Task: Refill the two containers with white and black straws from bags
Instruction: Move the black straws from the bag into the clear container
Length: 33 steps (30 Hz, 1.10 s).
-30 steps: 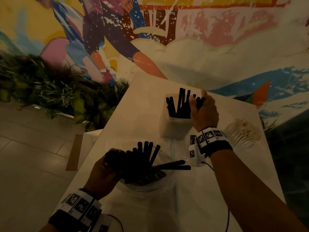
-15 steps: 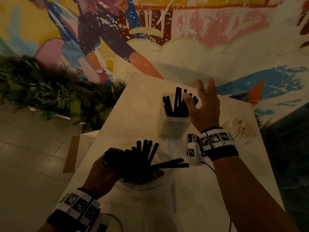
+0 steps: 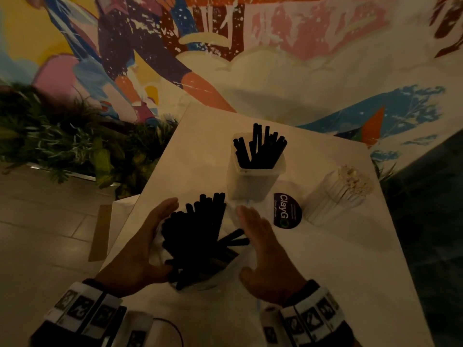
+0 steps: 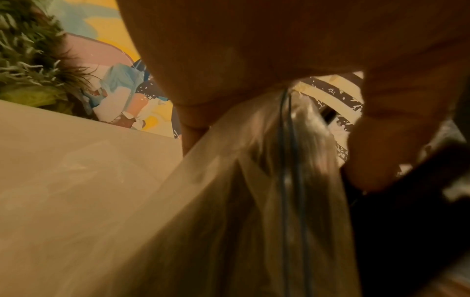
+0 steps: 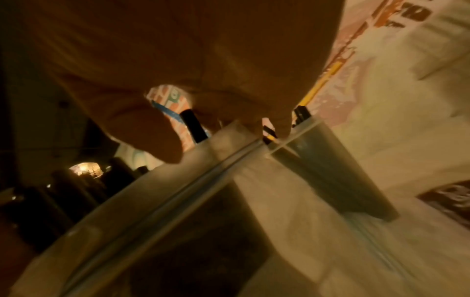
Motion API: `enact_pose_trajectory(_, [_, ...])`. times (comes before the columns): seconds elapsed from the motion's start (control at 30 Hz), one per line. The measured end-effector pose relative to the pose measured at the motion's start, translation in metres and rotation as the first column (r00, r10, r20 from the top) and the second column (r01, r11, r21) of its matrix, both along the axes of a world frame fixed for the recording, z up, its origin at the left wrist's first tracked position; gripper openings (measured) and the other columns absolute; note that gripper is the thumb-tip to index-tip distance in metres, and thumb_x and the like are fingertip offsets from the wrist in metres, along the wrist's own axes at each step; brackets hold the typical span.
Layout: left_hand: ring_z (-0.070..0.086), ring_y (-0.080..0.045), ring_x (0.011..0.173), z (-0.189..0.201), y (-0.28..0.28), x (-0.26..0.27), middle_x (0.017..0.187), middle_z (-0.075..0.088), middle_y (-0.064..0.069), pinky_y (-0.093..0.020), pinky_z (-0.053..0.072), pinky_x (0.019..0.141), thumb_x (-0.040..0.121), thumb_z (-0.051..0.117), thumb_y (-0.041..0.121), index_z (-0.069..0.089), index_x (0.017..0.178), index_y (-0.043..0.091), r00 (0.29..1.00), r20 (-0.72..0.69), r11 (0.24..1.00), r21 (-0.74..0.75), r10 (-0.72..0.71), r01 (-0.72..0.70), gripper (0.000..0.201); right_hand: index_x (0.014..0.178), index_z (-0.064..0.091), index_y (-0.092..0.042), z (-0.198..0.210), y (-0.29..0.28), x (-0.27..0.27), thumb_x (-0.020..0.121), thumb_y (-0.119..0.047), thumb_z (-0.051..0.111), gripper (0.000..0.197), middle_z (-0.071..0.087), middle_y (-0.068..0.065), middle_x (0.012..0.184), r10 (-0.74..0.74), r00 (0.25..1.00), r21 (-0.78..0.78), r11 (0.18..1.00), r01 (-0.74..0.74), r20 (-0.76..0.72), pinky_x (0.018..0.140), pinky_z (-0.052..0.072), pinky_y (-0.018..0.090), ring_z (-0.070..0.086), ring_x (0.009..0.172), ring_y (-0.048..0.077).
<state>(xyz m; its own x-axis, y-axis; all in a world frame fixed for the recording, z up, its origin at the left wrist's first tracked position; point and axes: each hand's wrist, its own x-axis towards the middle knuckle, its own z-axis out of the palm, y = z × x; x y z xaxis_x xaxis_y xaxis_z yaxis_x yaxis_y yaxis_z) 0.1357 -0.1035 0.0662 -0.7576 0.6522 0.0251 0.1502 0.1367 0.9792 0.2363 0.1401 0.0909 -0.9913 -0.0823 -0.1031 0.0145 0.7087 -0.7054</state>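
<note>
A clear bag (image 3: pixel 200 284) of black straws (image 3: pixel 198 234) stands on the white table (image 3: pixel 325 271), close to me. My left hand (image 3: pixel 145 246) cups its left side, fingers along the bundle and thumb curled round the lower part. In the left wrist view the bag's plastic (image 4: pixel 254 201) runs between thumb and fingers. My right hand (image 3: pixel 263 249) lies flat against the bag's right side with straight fingers. Behind stands a square clear container (image 3: pixel 255 179) partly filled with black straws. To its right is a round container of white straws (image 3: pixel 343 194).
A dark round sticker (image 3: pixel 286 211) lies on the table between the two containers. Green plants (image 3: pixel 62 146) line the floor to the left, under a painted wall. The table's left edge drops to a tiled floor with a cardboard piece (image 3: pixel 100 234).
My right hand has left the black-straw container and come back down to the bag's right side. The left hand's fingers have stretched out along the bundle.
</note>
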Motion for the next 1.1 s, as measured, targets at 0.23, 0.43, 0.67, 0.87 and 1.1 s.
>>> enact_pose_trajectory(0.23, [0.043,0.009,0.123,0.017,0.021,0.016,0.133,0.043,0.031,-0.005,0.039,0.094,0.036,0.093,0.009,0.025,0.137,0.035,0.994,0.055,0.995,-0.028,-0.091,0.093,0.125,0.150,-0.010,-0.030,-0.015,-0.036,-0.013,0.087,-0.028,0.053,0.089,0.003,-0.008,0.160,0.084,0.962,0.096,0.994,-0.061,-0.258,0.122,0.007,0.041,-0.001,0.148,0.011])
enact_pose_trajectory(0.43, [0.050,-0.002,0.120,0.002,0.022,0.014,0.131,0.052,0.016,-0.011,0.042,0.095,0.049,0.088,0.030,0.047,0.126,0.034,0.997,-0.060,0.998,0.033,0.056,-0.054,0.087,0.148,0.006,-0.042,-0.029,-0.033,-0.017,0.090,-0.034,0.053,0.075,0.048,-0.030,0.131,-0.157,0.976,-0.309,0.945,0.104,-0.150,0.099,0.044,0.014,0.050,0.116,-0.011])
enact_pose_trajectory(0.67, [0.057,-0.003,0.111,-0.008,0.021,0.013,0.116,0.061,0.015,-0.016,0.046,0.094,0.060,0.074,0.032,0.055,0.114,0.032,0.968,-0.173,0.983,0.063,0.183,-0.175,0.057,0.101,0.069,-0.032,-0.038,-0.025,-0.014,0.081,-0.015,0.068,0.026,0.066,-0.033,0.092,-0.379,0.886,-0.455,0.860,0.230,-0.267,0.078,0.048,0.008,0.063,0.091,-0.009])
enact_pose_trajectory(0.87, [0.062,-0.004,0.101,-0.015,0.022,0.017,0.107,0.064,0.014,-0.014,0.049,0.086,0.062,0.071,0.032,0.056,0.108,0.035,0.965,-0.168,0.977,0.096,0.203,-0.189,0.049,0.083,0.063,-0.024,-0.037,-0.018,-0.023,0.078,-0.019,0.068,0.008,0.067,-0.008,0.079,-0.380,0.902,-0.505,0.831,0.235,-0.206,0.071,0.049,0.015,0.063,0.077,0.005])
enact_pose_trajectory(1.1, [0.062,-0.007,0.098,-0.019,0.020,0.015,0.104,0.064,0.010,-0.013,0.049,0.083,0.057,0.078,0.050,0.057,0.105,0.028,0.967,-0.134,0.970,0.138,0.217,-0.198,0.057,0.073,0.048,-0.022,-0.032,-0.009,-0.024,0.080,0.003,0.066,0.032,0.064,-0.012,0.084,-0.571,0.730,-0.631,0.735,0.250,-0.375,0.076,0.050,0.021,0.062,0.079,0.013])
